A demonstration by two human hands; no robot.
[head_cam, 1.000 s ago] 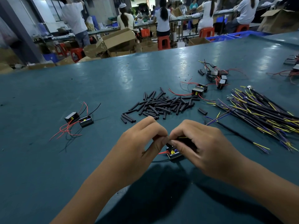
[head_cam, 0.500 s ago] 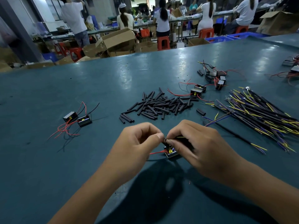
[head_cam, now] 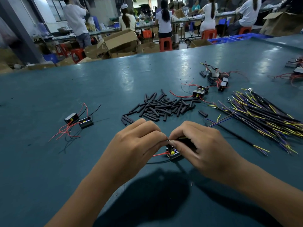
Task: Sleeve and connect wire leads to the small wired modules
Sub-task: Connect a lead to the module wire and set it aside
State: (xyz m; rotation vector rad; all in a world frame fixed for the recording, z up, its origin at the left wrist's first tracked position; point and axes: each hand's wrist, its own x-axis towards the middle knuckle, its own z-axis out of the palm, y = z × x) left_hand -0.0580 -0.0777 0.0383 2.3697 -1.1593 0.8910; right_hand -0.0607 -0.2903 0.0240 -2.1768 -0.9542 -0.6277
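Note:
A small black module (head_cam: 173, 154) with a yellow part inside and red leads lies on the teal table, just under my fingertips. My left hand (head_cam: 136, 145) and my right hand (head_cam: 198, 145) meet fingertip to fingertip above it, both pinching a thin wire lead. The right hand also covers a black sleeved wire that runs off to the right. What exactly sits between the fingertips is too small to make out.
A heap of black sleeve pieces (head_cam: 162, 107) lies beyond my hands. Several sleeved wires (head_cam: 265, 115) are piled at the right. Two modules (head_cam: 80, 121) with red leads sit at the left, and more modules (head_cam: 200, 92) lie farther back. People work at distant benches.
Both hands stayed pinched together over the module, with only slight shifts of the fingertips. The module is a little more exposed below them now.

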